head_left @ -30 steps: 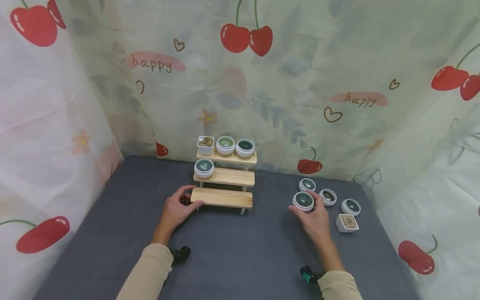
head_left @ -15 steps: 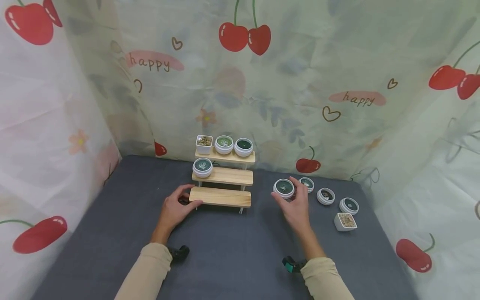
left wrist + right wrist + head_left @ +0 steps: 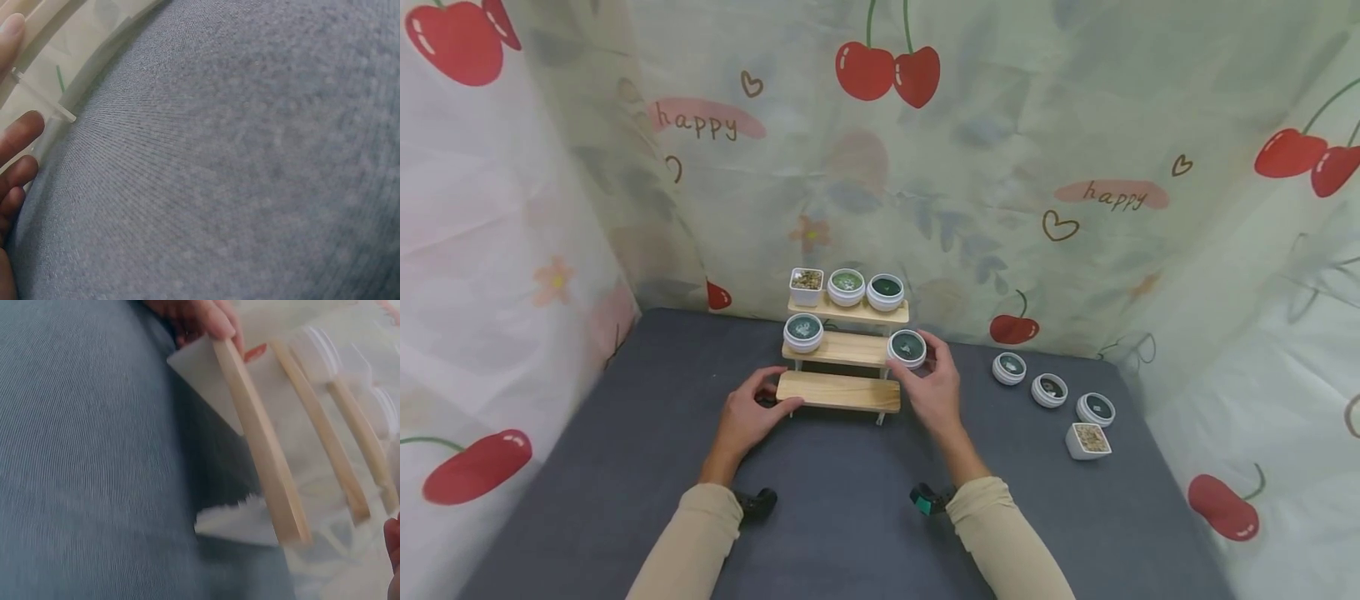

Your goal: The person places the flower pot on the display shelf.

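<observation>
A wooden three-step display stand (image 3: 842, 392) stands near the back of the dark table. My left hand (image 3: 751, 421) grips the left end of its lowest step, thumb in front; the left wrist view catches those fingers (image 3: 22, 134) at its left edge. My right hand (image 3: 934, 385) holds a round white pot with dark green contents (image 3: 907, 347) by its sides, at the right end of the middle step. Whether that pot touches the step I cannot tell. Another round pot (image 3: 803, 331) sits on the middle step's left end. In the right wrist view the lowest step (image 3: 262, 447) runs diagonally.
The top step carries a square pot (image 3: 807, 286) and two round pots, one light green (image 3: 846, 286), one dark (image 3: 886, 292). On the table at right stand round pots (image 3: 1009, 367), (image 3: 1049, 389), (image 3: 1096, 408) and a square pot (image 3: 1087, 441). A printed curtain hangs behind.
My right hand has carried the round pot leftward from the group at right to the stand's middle step. The left hand keeps its grip on the lowest step.
</observation>
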`<state>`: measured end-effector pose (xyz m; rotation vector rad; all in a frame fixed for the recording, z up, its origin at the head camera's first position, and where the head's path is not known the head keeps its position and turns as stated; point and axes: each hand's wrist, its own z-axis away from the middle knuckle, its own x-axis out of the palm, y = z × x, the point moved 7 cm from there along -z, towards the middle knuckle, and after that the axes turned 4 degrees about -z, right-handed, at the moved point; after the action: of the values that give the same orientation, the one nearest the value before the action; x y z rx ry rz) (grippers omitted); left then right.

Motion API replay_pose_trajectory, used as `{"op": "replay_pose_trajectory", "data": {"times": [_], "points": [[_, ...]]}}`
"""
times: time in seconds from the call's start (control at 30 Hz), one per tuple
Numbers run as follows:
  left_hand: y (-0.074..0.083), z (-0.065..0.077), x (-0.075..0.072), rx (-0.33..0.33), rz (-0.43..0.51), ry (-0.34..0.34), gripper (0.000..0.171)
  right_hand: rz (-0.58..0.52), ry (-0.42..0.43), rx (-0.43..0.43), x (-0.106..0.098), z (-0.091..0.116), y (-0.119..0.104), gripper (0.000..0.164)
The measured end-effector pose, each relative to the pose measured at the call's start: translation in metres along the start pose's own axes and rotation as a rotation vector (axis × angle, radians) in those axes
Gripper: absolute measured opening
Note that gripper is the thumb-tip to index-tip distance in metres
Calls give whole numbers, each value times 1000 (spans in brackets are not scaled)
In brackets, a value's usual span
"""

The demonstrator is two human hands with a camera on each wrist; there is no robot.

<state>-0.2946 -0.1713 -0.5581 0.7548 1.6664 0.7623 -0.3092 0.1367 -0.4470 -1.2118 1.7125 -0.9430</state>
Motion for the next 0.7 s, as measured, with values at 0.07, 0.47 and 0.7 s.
{"op": "replay_pose_trajectory", "data": {"times": [0.07, 0.47, 0.7], "points": [[-1, 0, 0, -2, 7, -4, 72, -27, -4, -12, 9, 0, 0, 69], [-2, 0, 0, -15, -14, 1, 72, -108, -5, -131, 57, -7, 1, 62], [0, -1, -1, -8, -4, -7, 71, 27, -14, -196, 72, -12, 0, 60]]}}
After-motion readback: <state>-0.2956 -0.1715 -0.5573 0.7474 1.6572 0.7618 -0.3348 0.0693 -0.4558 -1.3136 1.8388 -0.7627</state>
